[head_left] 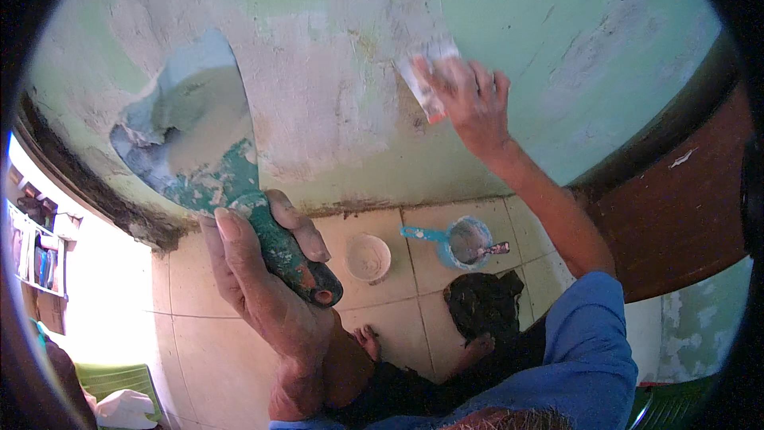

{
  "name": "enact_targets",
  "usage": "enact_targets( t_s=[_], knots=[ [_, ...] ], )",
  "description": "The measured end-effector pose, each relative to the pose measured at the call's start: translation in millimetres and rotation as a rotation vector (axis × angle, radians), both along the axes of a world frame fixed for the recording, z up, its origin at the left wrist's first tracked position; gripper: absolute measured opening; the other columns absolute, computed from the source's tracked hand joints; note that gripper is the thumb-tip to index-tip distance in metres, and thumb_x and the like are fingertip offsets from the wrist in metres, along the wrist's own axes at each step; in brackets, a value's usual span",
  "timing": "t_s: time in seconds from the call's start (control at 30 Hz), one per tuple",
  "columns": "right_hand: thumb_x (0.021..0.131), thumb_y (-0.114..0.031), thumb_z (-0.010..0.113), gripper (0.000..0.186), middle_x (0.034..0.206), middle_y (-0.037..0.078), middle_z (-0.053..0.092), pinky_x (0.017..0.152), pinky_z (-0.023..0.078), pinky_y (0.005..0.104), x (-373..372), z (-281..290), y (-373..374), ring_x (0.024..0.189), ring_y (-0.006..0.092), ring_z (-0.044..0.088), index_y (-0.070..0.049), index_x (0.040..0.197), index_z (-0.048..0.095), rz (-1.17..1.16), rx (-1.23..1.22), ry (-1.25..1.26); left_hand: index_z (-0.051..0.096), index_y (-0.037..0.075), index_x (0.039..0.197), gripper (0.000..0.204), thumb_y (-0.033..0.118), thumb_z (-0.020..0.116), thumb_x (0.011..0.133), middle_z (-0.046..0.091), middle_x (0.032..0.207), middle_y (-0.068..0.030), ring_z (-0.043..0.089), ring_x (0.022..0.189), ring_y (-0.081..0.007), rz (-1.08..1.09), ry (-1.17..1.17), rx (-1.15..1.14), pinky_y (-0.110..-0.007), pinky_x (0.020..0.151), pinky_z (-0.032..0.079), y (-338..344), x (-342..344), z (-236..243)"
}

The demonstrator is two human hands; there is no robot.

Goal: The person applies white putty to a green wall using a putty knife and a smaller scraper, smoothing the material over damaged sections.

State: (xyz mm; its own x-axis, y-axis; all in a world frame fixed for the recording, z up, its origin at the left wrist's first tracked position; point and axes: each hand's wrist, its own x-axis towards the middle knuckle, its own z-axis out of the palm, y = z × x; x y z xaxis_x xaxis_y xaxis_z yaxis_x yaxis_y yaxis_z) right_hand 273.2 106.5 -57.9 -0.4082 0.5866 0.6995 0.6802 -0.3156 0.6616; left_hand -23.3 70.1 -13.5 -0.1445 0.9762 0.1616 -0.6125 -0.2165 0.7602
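My left hand is closed around the green, putty-smeared handle of a putty knife, held up at the left. A lump of wet grey-white putty covers much of its wide blade. In my right hand, fingers bent over it, is a thin flat white scraper with an orange corner. It lies against the wall, or very close to it. Pale putty patches and rough brownish spots mark the light green paint there. The right hand is slightly blurred.
On the tiled floor below stand a round tub of putty and a blue dipper with a tool in it. A dark crumpled cloth lies nearby. A brown door or panel is on the right, a green chair at lower left.
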Motion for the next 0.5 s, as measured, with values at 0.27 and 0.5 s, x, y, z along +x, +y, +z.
enact_targets(
  t_s=[0.27, 0.5],
  knots=[
    [0.071, -0.039, 0.073, 0.074, 0.113, -0.002, 0.054, 0.081, 0.039, 0.0464, -4, 68, -27, 0.101, 0.023, 0.05, -0.036, 0.142, 0.051, -0.07, 0.137, 0.085, 0.052, 0.007, 0.104, 0.024, 0.031, 0.05, 0.103, 0.059, 0.083, -0.0094, 0.052, 0.057, -0.0111, -0.115, -0.031, 0.073, -0.021, 0.047, 0.042, -1, -10, 0],
    [0.051, -0.053, 0.08, 0.105, 0.115, 0.001, 0.05, 0.078, 0.039, 0.0453, -5, 34, 4, 0.102, 0.0236, 0.048, -0.034, 0.147, 0.044, -0.045, 0.109, 0.035, 0.05, 0.006, 0.104, 0.025, 0.031, 0.048, 0.104, 0.058, 0.084, -0.0095, 0.052, 0.057, -0.0122, -0.078, 0.01, 0.096, -0.022, 0.048, 0.043, 0, -9, -3]
  ],
)
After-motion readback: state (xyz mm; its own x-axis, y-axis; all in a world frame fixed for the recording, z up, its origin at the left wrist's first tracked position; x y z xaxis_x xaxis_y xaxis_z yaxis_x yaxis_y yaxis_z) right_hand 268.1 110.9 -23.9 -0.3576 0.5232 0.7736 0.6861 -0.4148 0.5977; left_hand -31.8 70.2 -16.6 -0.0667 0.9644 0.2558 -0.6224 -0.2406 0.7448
